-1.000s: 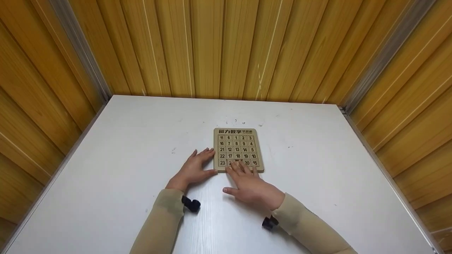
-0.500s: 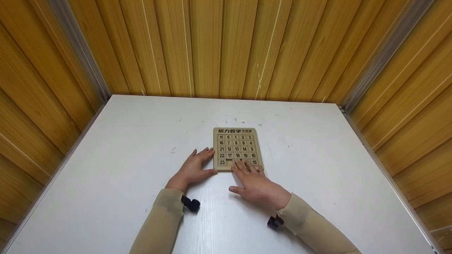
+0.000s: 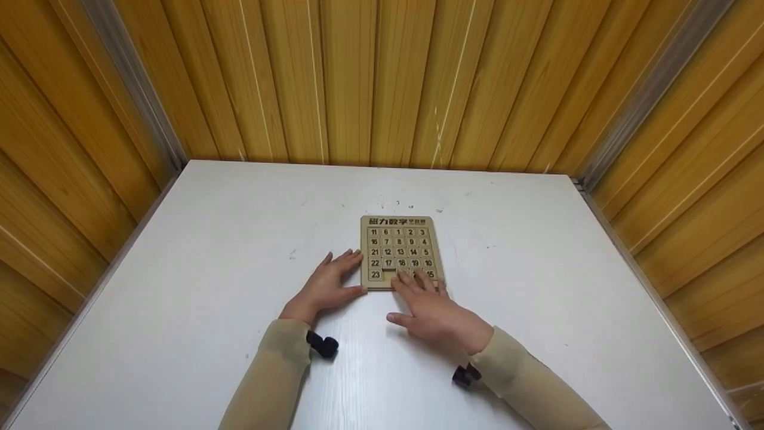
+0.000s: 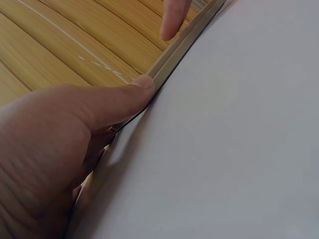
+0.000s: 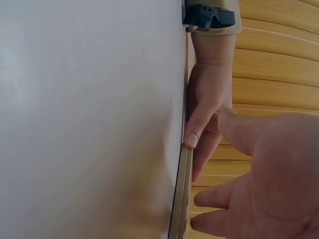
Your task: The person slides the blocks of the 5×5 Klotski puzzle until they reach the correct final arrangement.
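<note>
A number sliding puzzle [image 3: 401, 242] lies flat, its beige wooden frame holding rows of numbered square tiles. In its bottom row a gap [image 3: 388, 276] shows right of the 23 tile [image 3: 375, 275]. My left hand [image 3: 328, 285] lies along the puzzle's left side, fingertips touching the edge and thumb at the near left corner. In the left wrist view the thumb [image 4: 122, 102] rests against the frame's edge [image 4: 174, 57]. My right hand [image 3: 436, 313] reaches over the near edge with spread fingers; its fingertips touch the bottom-row tiles and partly hide them. Its thumb points left, off the board.
The puzzle lies on a white table [image 3: 268, 203] with small dark marks behind it. Yellow wood-patterned panels [image 3: 346, 83] stand around the table's back and sides. A small black device [image 3: 322, 345] is strapped at each wrist.
My right hand has moved slightly right along the bottom row, and the gap right of the 23 tile has come into view. The left hand has stayed in place.
</note>
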The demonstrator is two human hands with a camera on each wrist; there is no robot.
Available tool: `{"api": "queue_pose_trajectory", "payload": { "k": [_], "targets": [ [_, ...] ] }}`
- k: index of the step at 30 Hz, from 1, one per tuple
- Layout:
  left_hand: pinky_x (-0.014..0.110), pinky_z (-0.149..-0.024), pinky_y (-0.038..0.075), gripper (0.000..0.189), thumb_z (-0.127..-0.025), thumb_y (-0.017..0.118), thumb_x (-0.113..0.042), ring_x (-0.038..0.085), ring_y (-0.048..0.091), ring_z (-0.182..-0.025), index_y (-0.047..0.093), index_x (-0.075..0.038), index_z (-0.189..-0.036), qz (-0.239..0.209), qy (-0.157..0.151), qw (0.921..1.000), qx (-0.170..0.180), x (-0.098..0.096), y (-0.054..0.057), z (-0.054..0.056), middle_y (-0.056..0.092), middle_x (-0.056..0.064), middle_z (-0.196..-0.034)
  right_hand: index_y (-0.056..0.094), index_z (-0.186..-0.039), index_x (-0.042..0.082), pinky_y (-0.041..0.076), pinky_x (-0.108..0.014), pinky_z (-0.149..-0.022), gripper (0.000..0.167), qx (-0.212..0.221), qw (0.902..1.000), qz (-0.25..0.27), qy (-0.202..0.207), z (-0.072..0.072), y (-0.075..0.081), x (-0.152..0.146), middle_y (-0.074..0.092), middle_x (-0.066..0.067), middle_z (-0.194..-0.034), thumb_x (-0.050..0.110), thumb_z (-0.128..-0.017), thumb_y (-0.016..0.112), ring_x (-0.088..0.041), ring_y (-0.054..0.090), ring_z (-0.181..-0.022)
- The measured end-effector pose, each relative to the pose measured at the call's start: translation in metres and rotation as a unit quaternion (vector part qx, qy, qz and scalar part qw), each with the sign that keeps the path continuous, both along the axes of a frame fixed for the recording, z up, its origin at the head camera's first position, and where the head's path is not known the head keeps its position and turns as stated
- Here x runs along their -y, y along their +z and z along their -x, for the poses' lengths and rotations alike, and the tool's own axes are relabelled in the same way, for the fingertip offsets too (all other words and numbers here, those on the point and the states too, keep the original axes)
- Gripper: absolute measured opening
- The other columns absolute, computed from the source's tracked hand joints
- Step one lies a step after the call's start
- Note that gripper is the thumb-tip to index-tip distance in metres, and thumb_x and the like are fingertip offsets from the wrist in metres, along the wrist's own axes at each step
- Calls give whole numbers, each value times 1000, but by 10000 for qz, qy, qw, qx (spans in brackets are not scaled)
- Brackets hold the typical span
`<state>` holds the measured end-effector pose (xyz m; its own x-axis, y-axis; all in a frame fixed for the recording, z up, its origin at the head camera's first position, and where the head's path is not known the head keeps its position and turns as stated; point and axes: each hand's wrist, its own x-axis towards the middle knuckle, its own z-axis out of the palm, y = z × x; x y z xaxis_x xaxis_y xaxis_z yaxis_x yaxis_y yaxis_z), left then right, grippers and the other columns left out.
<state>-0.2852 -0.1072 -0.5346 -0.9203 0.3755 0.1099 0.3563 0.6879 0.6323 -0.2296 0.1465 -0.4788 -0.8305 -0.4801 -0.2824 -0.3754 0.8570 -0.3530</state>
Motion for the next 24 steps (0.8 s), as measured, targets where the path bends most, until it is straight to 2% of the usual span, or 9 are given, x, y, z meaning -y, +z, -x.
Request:
{"api": "queue_pose_trajectory", "payload": {
  "k": [5, 13, 18, 24],
  "targets": [
    [48, -135, 9, 79, -89, 78, -38, 25, 34, -156, 45, -10, -155, 55, 18, 10000, 5, 0, 0, 1, 44, 7, -162, 19, -166, 19, -5, -72, -127, 81, -2, 10000, 84, 0, 3, 1, 12, 0, -7, -175, 58, -102, 50, -40, -7, -161],
    [49, -135, 8, 80, -89, 78, -38, 26, 34, -156, 44, -11, -156, 80, 0, 10000, 45, 0, 1, -1, 42, 7, -163, 17, -166, 21, -2, -72, -126, 81, -57, 9999, 46, 95, 10, -1, 27, -5, -9, -175, 62, -102, 47, -37, -9, -162],
    [49, -135, 7, 80, -89, 78, -39, 26, 33, -156, 43, -12, -156, 77, 4, 9999, 67, 0, 1, -1, 40, 8, -164, 15, -166, 25, -2, -73, -126, 81, 58, 10000, -41, 52, 12, -2, 30, -10, -7, -175, 64, -102, 46, -36, -12, -161],
    [50, -135, 9, 79, -89, 78, -37, 27, 34, -156, 45, -10, -155, 64, 2, 10000, 24, 0, 0, 0, 42, 9, -163, 19, -166, 25, -2, -74, -125, 79, -36, 9998, -165, 92, 15, -3, 30, -8, -10, -175, 64, -102, 44, -38, -9, -161]
  ]
}}
